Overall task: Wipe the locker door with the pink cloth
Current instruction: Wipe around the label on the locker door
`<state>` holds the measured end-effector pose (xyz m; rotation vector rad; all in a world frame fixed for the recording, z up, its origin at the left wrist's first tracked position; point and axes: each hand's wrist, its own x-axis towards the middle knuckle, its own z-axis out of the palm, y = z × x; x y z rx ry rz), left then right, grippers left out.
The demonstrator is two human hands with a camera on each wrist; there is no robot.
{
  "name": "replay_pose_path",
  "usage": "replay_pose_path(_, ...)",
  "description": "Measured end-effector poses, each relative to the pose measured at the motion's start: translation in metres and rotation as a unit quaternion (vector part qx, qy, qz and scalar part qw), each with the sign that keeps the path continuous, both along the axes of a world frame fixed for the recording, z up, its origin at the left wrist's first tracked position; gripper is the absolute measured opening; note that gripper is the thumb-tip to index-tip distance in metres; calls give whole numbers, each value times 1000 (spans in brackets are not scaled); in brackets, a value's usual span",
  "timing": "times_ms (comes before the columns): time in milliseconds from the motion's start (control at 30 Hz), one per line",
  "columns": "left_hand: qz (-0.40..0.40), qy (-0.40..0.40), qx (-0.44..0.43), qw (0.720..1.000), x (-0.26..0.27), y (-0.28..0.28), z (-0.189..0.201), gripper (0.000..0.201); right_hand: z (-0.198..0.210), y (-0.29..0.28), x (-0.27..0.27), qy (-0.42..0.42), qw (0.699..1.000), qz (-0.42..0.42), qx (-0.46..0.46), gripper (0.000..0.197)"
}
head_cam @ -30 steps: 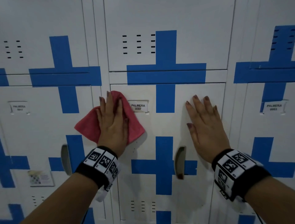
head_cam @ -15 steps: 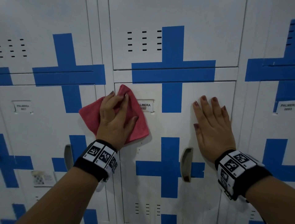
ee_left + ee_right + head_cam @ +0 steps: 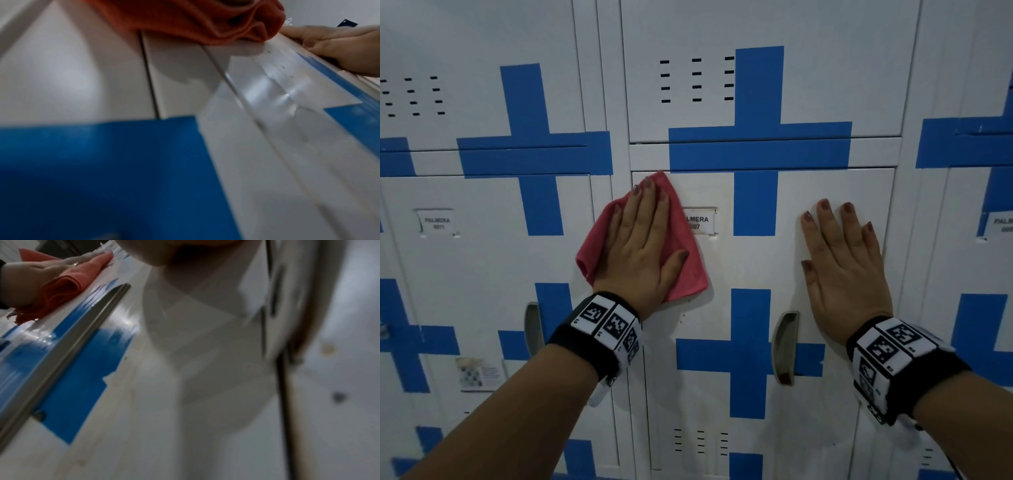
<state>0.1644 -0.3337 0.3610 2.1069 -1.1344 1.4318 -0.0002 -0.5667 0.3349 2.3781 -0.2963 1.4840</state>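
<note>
The white locker door (image 3: 750, 263) with blue cross tape fills the middle of the head view. My left hand (image 3: 645, 240) lies flat with straight fingers on the pink cloth (image 3: 688, 270), pressing it against the door's upper left corner. The cloth overlaps the door's left edge and covers the start of the name label (image 3: 700, 222). My right hand (image 3: 840, 260) rests flat on the door's right side, fingers spread, above the recessed handle (image 3: 784, 347). The left wrist view shows bunched cloth (image 3: 205, 21) at the top. The right wrist view shows the cloth (image 3: 68, 288) under the left hand (image 3: 30, 280).
Neighbouring lockers with blue crosses stand left (image 3: 482, 257) and right (image 3: 969, 257), and another door (image 3: 756, 68) sits above. The left locker has its own handle (image 3: 532, 329) and a small sticker (image 3: 479, 373). Vent slots (image 3: 700, 442) sit low on the door.
My left hand has slid the cloth right and up from the locker seam onto the door's top left corner, and its fingers have flattened. The right hand stays pressed in place.
</note>
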Motion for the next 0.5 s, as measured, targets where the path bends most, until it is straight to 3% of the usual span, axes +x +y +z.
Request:
replay_pose_path(267,-60,-19,49,997,6,3,-13,66,0,0,0,2,1000,0,1,58)
replay_pose_path(400,-91,-27,44,995,11,11,-16,57,0,0,0,6,1000,0,-1,59)
replay_pose_path(500,-87,15,3,996,10,16,-16,58,0,-1,0,7,1000,0,-1,60)
